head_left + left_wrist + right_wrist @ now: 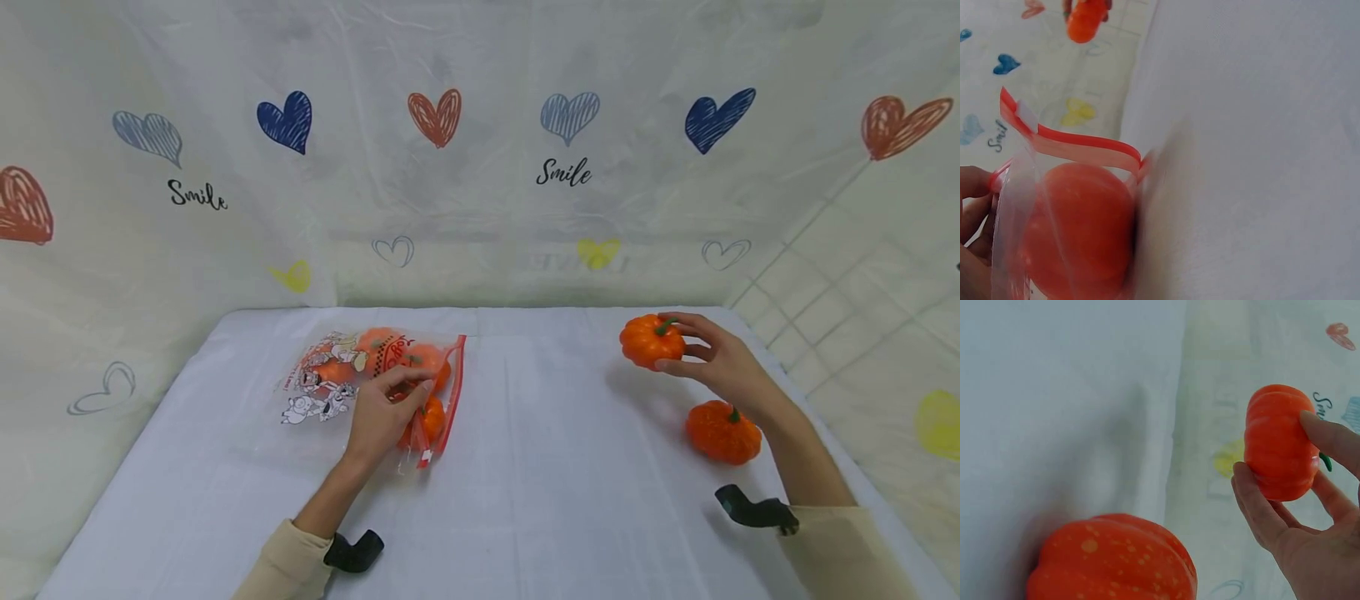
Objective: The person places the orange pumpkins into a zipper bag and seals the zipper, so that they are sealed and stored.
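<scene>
On the left of the table lies a clear printed bag [318, 408] with a red zip edge [1085, 145], several orange pumpkins inside it. My left hand [382, 412] pinches the bag's film near its opening; in the left wrist view its fingers [975, 212] show at the left edge, beside a bagged pumpkin [1082, 231]. My right hand [723, 362] grips a small orange pumpkin [651, 342] with a green stem, above the table; the right wrist view shows this pumpkin [1280, 444] between thumb and fingers. Below that hand a speckled pumpkin [723, 432] rests on the cloth.
A white cloth [562, 500] covers the table. Behind it hangs a pale sheet [480, 192] with printed hearts and words. Black curved pieces [356, 552] stick out near both beige sleeves.
</scene>
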### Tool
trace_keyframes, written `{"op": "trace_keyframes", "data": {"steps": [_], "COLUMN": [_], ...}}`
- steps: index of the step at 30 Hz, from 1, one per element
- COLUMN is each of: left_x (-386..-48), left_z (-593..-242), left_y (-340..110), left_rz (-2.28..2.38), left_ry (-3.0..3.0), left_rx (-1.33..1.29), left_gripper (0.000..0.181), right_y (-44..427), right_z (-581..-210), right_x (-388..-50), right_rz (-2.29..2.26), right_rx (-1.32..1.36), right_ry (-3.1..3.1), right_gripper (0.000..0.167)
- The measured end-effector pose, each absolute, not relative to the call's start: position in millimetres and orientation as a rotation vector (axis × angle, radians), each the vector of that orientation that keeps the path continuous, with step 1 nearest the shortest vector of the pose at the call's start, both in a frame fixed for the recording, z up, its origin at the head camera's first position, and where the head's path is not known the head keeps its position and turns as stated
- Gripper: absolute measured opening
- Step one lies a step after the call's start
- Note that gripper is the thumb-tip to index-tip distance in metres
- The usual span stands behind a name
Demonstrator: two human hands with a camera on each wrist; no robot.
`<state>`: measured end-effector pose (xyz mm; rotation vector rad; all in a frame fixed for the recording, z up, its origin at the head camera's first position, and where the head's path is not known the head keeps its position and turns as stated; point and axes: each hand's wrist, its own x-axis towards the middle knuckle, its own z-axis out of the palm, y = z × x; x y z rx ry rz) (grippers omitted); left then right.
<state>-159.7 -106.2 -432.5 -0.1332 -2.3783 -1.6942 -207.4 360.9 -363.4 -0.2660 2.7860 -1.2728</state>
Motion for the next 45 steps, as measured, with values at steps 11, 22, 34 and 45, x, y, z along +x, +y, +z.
{"op": "trace_keyframes", "data": {"steps": [11, 22, 34, 45], "left_x": [-158, -158, -158, -159], "left_z": [-431, -430, -430, -431], "left_y": [-106, -105, -105, -106], "left_rz": [-1.693, -1.704, -1.676, -1.699], "left_ry": [-2.392, -2.394, -2.408, -2.404], "left_rx": [-0.120, -0.110, -0.101, -0.116], "left_gripper": [0.021, 0.022, 0.022, 0.023], "right_y": [345, 326, 302, 280], "right_z": [-372, -374, -380, -388], "right_x": [-203, -194, -187, -184], "right_rz": [-1.227, -1.302, -1.354, -1.451], "right_rx": [-0.193, -0.229, -0.368, -0.397], "right_ry": [2.755, 2.735, 2.703, 2.610], "right_gripper": [0.082, 0.078, 0.071, 0.068]}}
